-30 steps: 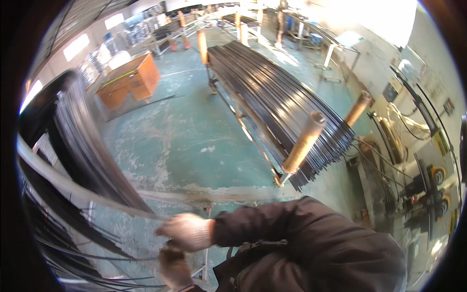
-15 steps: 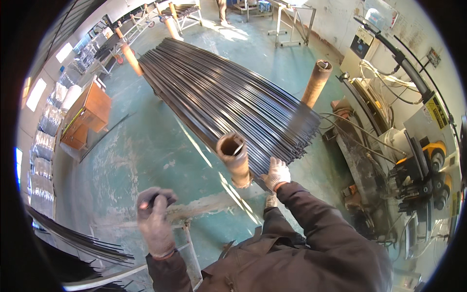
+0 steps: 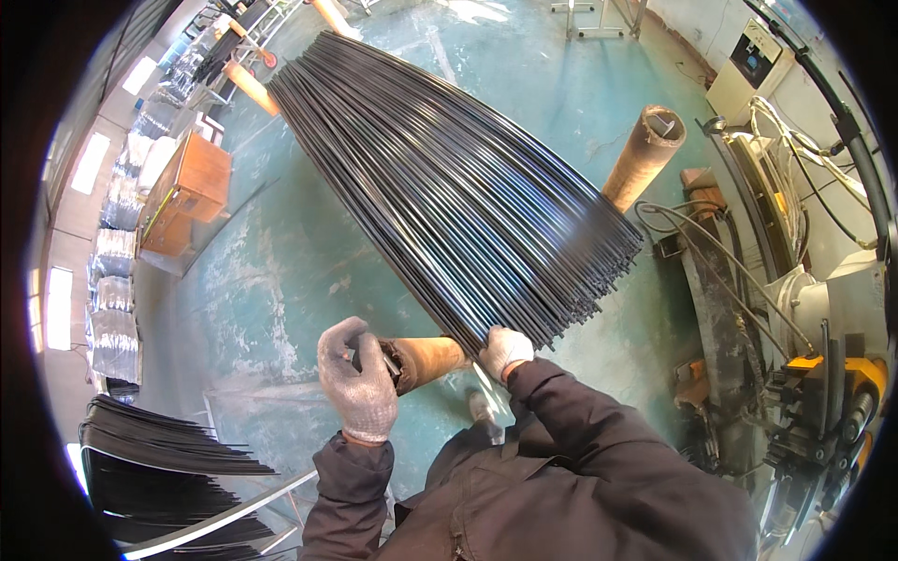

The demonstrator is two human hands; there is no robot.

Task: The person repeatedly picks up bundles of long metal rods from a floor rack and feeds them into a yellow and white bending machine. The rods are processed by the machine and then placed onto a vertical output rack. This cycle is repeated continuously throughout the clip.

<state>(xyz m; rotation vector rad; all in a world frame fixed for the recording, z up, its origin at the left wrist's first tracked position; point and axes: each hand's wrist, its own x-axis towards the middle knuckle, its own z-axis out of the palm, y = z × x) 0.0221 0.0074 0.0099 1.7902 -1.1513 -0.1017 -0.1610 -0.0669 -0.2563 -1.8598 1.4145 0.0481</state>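
Observation:
A wide stack of long, thin black rods (image 3: pixel 449 178) runs from the far left towards me, its near ends uneven. My right hand (image 3: pixel 506 352), in a pale work glove, is closed around rods at the stack's near left corner. Beside it, a brown cardboard tube (image 3: pixel 430 363) leans with its open end towards my left hand. My left hand (image 3: pixel 360 379), also gloved, is raised at that open end with its fingers curled. Something dark shows between thumb and fingers, too hidden to name. Whether this hand touches the tube I cannot tell.
Another cardboard tube (image 3: pixel 644 159) stands at the stack's right edge. Yellow-and-black machinery (image 3: pixel 842 402) with hoses lines the right side. More black strips (image 3: pixel 168 467) lie on a rack at lower left. A wooden cabinet (image 3: pixel 192 192) stands at left.
My left hand has moved right, up to the cardboard tube's open end. My right hand stays at the stack's near corner. The whole view has shifted, and the near tube now appears more sideways.

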